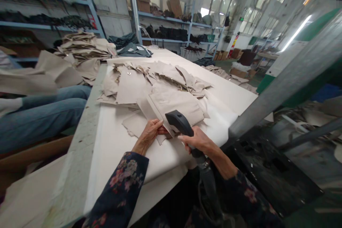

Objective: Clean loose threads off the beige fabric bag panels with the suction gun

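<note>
My left hand [151,133] is closed on the near edge of a beige fabric piece [159,114], with thumb and fingers pinched together. Wrapped round the handle of a dark grey hand tool [179,121] are the fingers of my right hand [197,140]. The tool has a curved head and a thick dark hose [208,180] running down from its handle. Its head is over the fabric, just right of my left hand; whether it touches the cloth I cannot tell. A loose pile of beige fabric pieces [133,83] spreads behind, one with a metal eyelet.
The white-covered table [114,171] has a worn edge on the left. A metal post [283,82] slants up on the right beside a black machine panel [272,171]. Another person's jeans-clad legs [53,114] are at left, near a stacked fabric heap [82,48]. Shelves [165,16] stand behind.
</note>
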Demonstrator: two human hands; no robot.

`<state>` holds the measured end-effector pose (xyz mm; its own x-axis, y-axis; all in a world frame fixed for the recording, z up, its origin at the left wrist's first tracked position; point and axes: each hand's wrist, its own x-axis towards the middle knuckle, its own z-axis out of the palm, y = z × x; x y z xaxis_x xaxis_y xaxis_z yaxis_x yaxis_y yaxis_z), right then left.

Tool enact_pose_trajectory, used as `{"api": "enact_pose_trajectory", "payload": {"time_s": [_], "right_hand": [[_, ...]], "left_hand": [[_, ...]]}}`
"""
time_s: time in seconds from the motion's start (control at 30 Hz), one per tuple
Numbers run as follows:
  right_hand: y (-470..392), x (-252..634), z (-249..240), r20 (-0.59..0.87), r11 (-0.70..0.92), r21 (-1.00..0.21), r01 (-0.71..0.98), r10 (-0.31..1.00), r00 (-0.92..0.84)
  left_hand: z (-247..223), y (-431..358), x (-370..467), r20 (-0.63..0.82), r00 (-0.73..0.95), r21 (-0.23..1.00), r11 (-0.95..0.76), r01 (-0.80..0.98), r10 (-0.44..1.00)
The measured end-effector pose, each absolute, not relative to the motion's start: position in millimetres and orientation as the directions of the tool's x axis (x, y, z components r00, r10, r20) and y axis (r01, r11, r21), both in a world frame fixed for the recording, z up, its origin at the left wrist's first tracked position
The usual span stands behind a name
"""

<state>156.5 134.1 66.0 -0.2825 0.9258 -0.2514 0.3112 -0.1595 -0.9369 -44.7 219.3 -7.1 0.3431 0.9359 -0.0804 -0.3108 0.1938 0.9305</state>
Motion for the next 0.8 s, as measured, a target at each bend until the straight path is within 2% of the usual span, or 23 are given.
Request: {"api": "enact_pose_trajectory", "payload": {"time_s": [0.23, 0.37, 0.63, 0.8], "right_hand": [[89, 179, 61, -0.321, -0.211, -0.911, 0.355, 0.903, -0.286], [98, 159, 50, -0.385, -0.276, -0.895, 0.349, 0.875, -0.295], [109, 178, 59, -0.237, -0.181, -0.941, 0.285, 0.956, -0.175], [87, 227, 64, -0.216, -0.217, -0.929, 0.300, 0.976, 0.035]], "left_hand": [[-8, 221, -44, -0.083, 0.327, 0.924, 0.195, -0.329, 0.942], [-8, 220, -45, -0.083, 0.324, 0.930, 0.190, -0.314, 0.942], [-15, 224, -46, -0.129, 0.334, 0.946, 0.217, -0.242, 0.934], [-17, 227, -45, -0.168, 0.309, 0.942, 0.244, -0.229, 0.936]]}}
